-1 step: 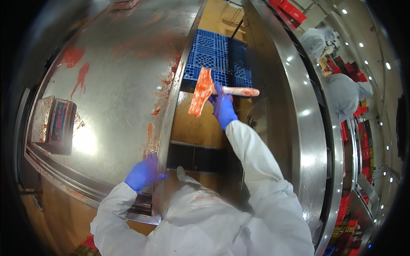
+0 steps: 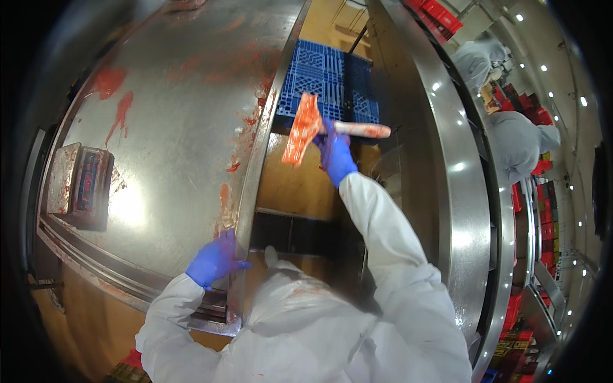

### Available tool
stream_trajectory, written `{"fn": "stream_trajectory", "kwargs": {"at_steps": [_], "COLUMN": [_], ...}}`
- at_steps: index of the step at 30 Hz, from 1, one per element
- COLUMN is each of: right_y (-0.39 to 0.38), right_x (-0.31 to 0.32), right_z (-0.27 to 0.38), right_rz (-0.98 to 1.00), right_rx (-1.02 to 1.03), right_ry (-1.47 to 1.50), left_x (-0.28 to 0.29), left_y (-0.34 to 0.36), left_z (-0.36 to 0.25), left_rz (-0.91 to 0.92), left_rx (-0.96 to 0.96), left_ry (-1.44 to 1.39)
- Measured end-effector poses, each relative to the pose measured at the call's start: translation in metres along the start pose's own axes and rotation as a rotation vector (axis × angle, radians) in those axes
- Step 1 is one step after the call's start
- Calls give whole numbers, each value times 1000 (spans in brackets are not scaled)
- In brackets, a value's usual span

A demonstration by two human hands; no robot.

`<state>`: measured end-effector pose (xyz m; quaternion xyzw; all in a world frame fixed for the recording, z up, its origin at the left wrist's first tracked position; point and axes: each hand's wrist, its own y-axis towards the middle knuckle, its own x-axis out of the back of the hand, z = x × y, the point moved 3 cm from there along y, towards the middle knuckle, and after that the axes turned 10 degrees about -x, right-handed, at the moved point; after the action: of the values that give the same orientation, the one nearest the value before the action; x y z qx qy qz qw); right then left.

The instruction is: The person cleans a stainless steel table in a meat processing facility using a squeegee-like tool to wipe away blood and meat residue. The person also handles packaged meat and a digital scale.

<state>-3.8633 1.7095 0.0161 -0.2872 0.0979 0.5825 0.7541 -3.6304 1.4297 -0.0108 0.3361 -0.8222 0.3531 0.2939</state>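
My right hand, in a blue glove, is closed around a T-shaped piece held over the gap right of the table. Its broad end is streaked orange-red and white. A pale shaft with red marks sticks out to the right. It looks like a meaty bone, but its kind is unclear. My left hand, also in a blue glove, rests at the near right corner of the steel table. Its thumb points out past the edge and its fingers lie on the metal. Red smears mark the tabletop.
A stained metal box-like device sits on the table's left side. Beyond the held piece, blue plastic pallets lie low in the gap. A long steel rail runs along the right. Farther right are people in white and red crates.
My right hand and the held piece have moved slightly forward, while the view has shifted a little. My left hand stays on the table corner.
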Motion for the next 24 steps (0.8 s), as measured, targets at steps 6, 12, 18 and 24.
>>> {"fn": "stream_trajectory", "kwargs": {"at_steps": [6,12,18,24], "right_y": [122,263,379,510], "right_x": [-71,-135,-259,-314], "right_z": [42,55,65,-14], "right_rz": [-56,78,608,979], "right_rx": [207,350,629,691], "right_ry": [146,331,-742,-1052], "left_x": [39,76,125,146], "left_y": [6,28,41,63], "left_z": [9,66,85,84], "left_rz": [-30,-506,-848,-1020], "left_rx": [84,182,444,737], "left_ry": [-628,-605,-518,-614]}}
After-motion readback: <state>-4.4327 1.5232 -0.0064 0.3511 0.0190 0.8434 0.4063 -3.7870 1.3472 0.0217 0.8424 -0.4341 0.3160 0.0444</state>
